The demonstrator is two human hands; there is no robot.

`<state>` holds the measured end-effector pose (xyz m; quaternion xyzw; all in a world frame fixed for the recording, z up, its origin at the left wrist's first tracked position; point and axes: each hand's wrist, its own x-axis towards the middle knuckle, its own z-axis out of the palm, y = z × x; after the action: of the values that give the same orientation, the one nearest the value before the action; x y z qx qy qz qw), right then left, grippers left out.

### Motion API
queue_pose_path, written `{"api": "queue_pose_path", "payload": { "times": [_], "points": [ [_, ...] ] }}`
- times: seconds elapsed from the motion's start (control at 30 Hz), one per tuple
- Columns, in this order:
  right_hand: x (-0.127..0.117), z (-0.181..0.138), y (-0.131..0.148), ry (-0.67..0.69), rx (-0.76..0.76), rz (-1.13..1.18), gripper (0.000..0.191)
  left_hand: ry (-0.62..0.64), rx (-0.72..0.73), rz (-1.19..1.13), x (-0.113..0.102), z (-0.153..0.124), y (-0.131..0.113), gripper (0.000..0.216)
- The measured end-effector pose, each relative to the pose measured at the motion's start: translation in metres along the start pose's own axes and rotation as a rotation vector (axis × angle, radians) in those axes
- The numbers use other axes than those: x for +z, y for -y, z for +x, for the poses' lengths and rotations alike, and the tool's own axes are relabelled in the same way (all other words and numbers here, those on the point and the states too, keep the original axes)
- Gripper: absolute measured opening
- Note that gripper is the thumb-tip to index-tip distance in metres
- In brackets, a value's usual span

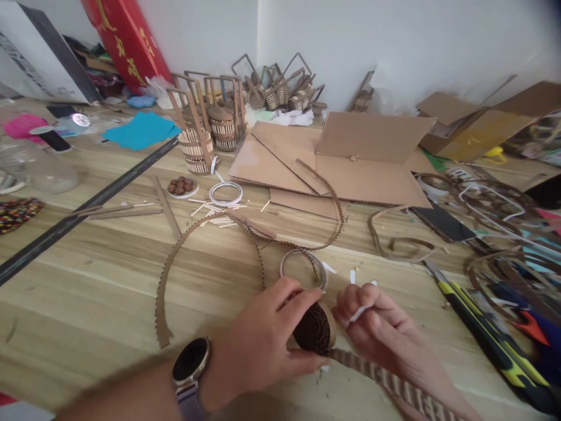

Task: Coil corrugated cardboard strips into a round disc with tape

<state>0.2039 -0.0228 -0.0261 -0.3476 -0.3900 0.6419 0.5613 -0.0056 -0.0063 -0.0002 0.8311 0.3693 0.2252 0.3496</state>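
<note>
My left hand (267, 339), with a watch on its wrist, wraps its fingers round a tightly rolled coil of corrugated cardboard strip (313, 330) low in the middle of the view. The strip's loose tail (394, 386) runs off to the lower right. My right hand (381, 330) is closed beside the coil, pinching a small white paper strip (360, 311) between its fingertips. A roll of double-sided tape (303, 268) lies on the table just behind both hands.
Long curved corrugated strips (184, 257) lie on the wooden table (100, 292). A yellow-black utility knife (486, 327) lies at right, flat cardboard sheets (363, 158) behind, small cardboard baskets (210, 128) at the back, a black metal ruler (87, 204) at left.
</note>
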Motion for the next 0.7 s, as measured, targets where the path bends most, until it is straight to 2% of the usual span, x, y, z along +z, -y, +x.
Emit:
{"api": "queue_pose_path", "payload": {
  "times": [0.13,0.27,0.43,0.7],
  "points": [
    [0.006,-0.006,0.000,-0.008,0.085,-0.040,0.016,0.004,0.032,-0.018,0.000,-0.001,0.002,0.067],
    [0.012,-0.009,0.003,-0.012,0.123,-0.046,0.014,0.009,-0.016,-0.053,0.001,0.000,0.001,0.068],
    [0.009,-0.006,0.007,0.163,-0.005,-0.196,0.006,-0.006,-0.057,-0.100,0.000,0.002,0.001,0.070],
    [0.018,-0.005,0.019,0.194,-0.244,-0.477,0.004,0.002,-0.057,-0.161,0.000,0.002,0.002,0.067]
  ]
}}
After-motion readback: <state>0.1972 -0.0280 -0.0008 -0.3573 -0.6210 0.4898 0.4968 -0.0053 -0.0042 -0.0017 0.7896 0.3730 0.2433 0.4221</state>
